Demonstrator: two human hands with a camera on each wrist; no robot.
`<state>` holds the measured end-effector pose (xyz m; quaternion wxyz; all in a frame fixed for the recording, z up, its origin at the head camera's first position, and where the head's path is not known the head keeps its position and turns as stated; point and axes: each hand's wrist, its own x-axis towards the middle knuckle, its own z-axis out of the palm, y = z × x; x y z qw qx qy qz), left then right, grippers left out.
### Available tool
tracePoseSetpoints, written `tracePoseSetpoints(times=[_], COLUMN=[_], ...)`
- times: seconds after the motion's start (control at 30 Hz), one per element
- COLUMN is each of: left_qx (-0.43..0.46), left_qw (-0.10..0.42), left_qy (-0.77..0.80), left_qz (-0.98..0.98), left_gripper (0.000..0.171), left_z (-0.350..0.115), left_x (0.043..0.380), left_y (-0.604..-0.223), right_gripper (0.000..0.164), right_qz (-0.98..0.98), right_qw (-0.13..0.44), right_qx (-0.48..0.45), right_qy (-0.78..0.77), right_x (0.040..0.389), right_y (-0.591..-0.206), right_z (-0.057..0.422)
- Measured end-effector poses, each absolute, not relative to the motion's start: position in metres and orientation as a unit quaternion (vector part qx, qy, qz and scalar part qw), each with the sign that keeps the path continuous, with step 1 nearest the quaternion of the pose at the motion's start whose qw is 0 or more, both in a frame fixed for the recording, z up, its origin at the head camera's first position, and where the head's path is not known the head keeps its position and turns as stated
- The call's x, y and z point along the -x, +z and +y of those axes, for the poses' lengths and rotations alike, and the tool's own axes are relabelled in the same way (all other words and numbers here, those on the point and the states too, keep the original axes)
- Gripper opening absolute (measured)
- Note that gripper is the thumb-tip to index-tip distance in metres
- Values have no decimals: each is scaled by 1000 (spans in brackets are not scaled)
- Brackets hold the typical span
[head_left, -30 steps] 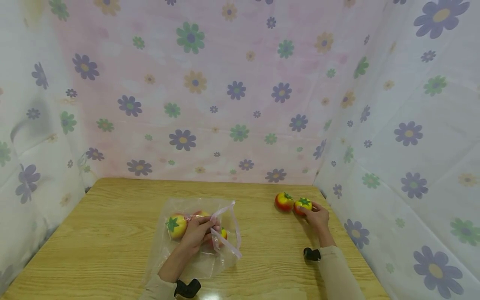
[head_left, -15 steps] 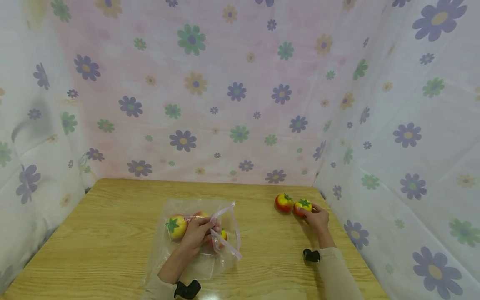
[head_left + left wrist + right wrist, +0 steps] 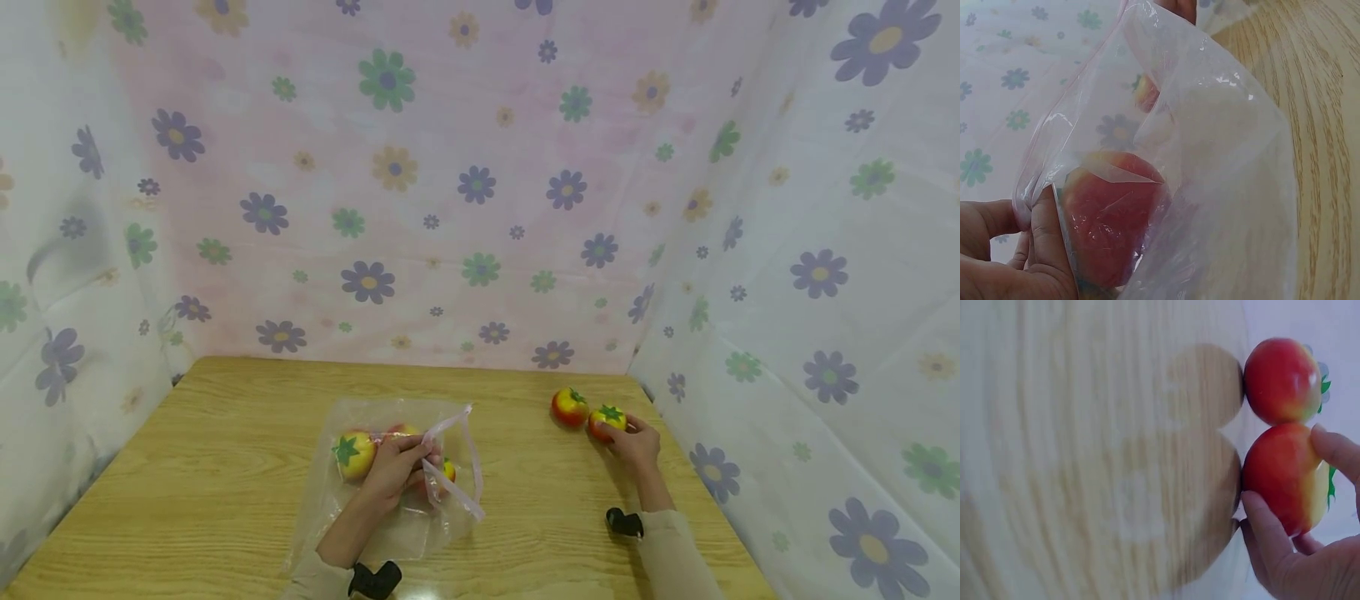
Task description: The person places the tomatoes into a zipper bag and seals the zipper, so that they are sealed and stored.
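Note:
My left hand (image 3: 386, 477) pinches the pink-edged mouth of a clear plastic zip bag (image 3: 405, 537) lying on the table. Inside the bag are three red-and-yellow tomatoes; one tomato (image 3: 355, 456) shows its green star-shaped top to the left of the hand, and the others are partly covered by it. In the left wrist view, thumb and finger grip the bag's edge (image 3: 1029, 187) beside a red tomato (image 3: 1110, 219). On the right, my right hand (image 3: 639, 446) holds another tomato (image 3: 1282, 478) between thumb and fingers. A further tomato (image 3: 568, 407) sits against it, untouched by the hand.
The wooden table (image 3: 247, 417) has flower-print cloth (image 3: 450, 167) rising behind it and on both sides. Black wrist mounts (image 3: 624, 522) sit at both sleeves. The right hand is near the table's right edge.

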<state>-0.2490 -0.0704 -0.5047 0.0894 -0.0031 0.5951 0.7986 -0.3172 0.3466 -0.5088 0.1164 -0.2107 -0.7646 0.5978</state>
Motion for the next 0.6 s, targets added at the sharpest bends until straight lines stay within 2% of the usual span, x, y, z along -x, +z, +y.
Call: tracePoseSetpoints(times=[0.2,0.4,0.6], left_qx=[-6,-41,-4], left_qw=[88,75,79], left_qy=[803,813,802], left_qz=[590,576,592], left_gripper=[31,32,32], left_z=[-70,-72,-69], left_x=[248,247,248], left_y=[-507,-510,-508], right_gripper=[82,83,84], right_qz=[-757,-740,-736], right_qw=[125,165,185], right_qx=[212,193,155], right_qy=[605,623,632], right_x=[307,298,293], right_y=[-505,-493,-482], right_z=[343,337,327])
